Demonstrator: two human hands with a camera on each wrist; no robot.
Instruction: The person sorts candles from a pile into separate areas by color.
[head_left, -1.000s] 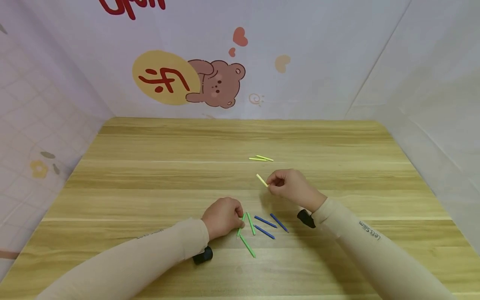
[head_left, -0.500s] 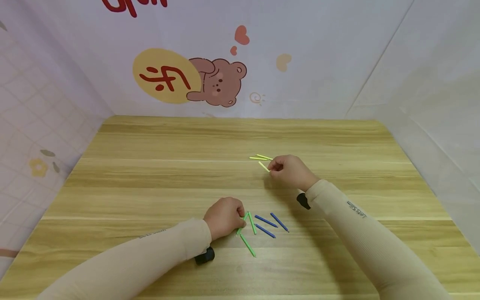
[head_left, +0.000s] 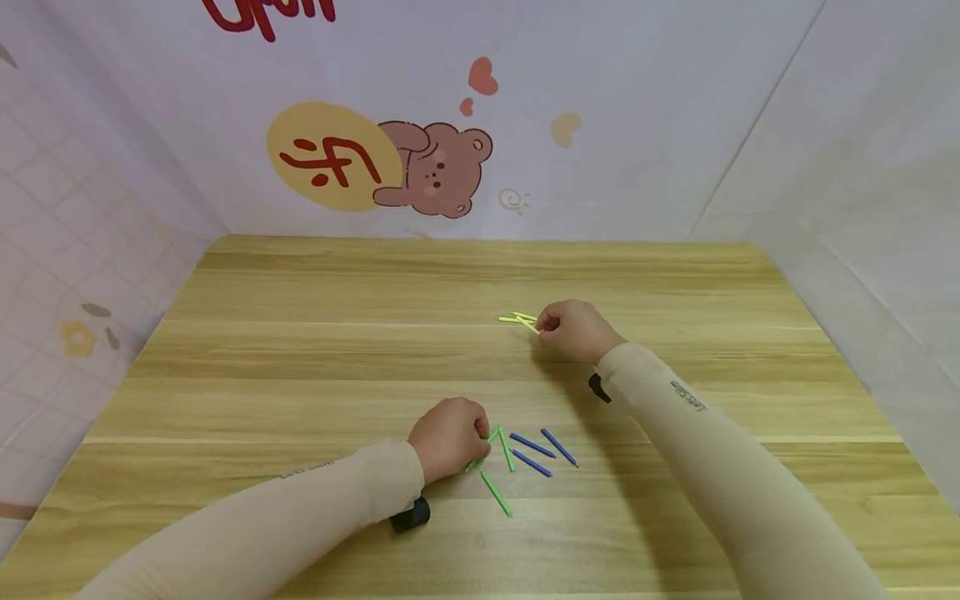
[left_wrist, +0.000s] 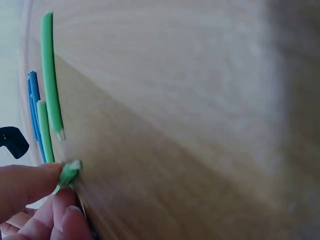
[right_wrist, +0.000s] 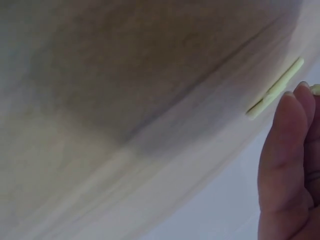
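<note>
My left hand (head_left: 448,437) pinches a slim green candle (left_wrist: 69,173) between thumb and fingertips, low over the wooden table. Beside it lie two more green ones, an upper green candle (head_left: 506,449) and a lower green candle (head_left: 496,493); a pale wick shows at one tip in the left wrist view. Farther back, my right hand (head_left: 577,331) pinches one end of a yellow candle (head_left: 528,325). Its other end slants over a pair of yellow candles (head_left: 510,318) on the table; whether they touch is unclear. My fingers hide part of both held candles.
Three blue candles, among them the rightmost blue candle (head_left: 559,447), lie right of the green ones. The wooden table (head_left: 300,350) meets a white printed curtain (head_left: 637,125) at the back and sides. A black wrist camera (head_left: 410,514) sits under the left sleeve.
My right hand has carried the yellow candle back and down to the pair of yellow ones. My left hand stays nearly in place, the green candle shifting slightly in its pinch.
</note>
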